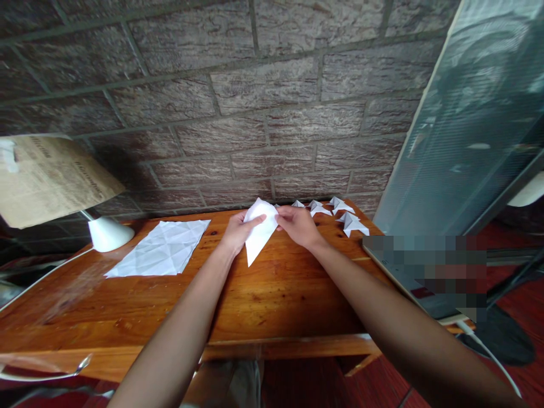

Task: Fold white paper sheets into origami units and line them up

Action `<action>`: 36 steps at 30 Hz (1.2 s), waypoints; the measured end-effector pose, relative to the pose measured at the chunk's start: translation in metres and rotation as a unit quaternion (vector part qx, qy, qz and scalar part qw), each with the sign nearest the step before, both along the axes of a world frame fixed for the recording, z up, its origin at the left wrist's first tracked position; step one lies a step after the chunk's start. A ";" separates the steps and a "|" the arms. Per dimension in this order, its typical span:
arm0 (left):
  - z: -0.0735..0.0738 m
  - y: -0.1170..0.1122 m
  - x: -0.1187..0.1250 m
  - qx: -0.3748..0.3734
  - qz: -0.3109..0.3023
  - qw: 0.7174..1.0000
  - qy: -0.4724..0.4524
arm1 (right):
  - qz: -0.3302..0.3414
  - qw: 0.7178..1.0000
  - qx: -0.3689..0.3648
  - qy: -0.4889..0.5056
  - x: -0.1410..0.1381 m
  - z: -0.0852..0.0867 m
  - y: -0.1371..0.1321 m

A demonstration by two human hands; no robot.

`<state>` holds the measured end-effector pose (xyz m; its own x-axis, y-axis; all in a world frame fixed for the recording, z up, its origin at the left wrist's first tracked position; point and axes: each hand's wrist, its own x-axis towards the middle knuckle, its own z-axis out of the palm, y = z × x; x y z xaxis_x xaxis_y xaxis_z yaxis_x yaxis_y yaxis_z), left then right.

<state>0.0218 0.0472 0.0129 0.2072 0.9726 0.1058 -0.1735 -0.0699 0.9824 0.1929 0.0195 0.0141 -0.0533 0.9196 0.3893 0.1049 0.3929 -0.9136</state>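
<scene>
Left hand (238,231) and right hand (298,225) pinch a folded white paper (259,234) (pointed end downward) over the bench (276,300).

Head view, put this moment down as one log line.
left hand: holding folded white paper piece | right hand: pinching its right edge | nearby: flat creased white paper, pointed white paper figures

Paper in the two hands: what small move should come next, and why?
Probably a firm press by the right hand along the right edge of the paper, with the left hand keeping its grip. The right hand already pinches that edge near the top, and the left thumb lies across the paper's face, which should steady it.
</scene>
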 end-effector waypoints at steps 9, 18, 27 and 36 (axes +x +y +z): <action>0.003 0.000 0.005 -0.008 0.046 0.997 -0.060 | 0.022 0.997 -0.045 0.057 -0.002 0.000 0.000; 0.000 0.001 0.003 0.035 0.015 0.998 -0.059 | -0.023 0.997 -0.037 0.062 0.000 0.001 0.001; -0.001 0.000 0.007 0.069 0.067 0.995 -0.041 | -0.003 0.998 -0.009 0.070 -0.003 0.001 -0.001; 0.000 -0.001 0.007 0.105 0.097 0.989 -0.034 | 0.008 0.996 -0.026 0.085 -0.004 -0.001 0.001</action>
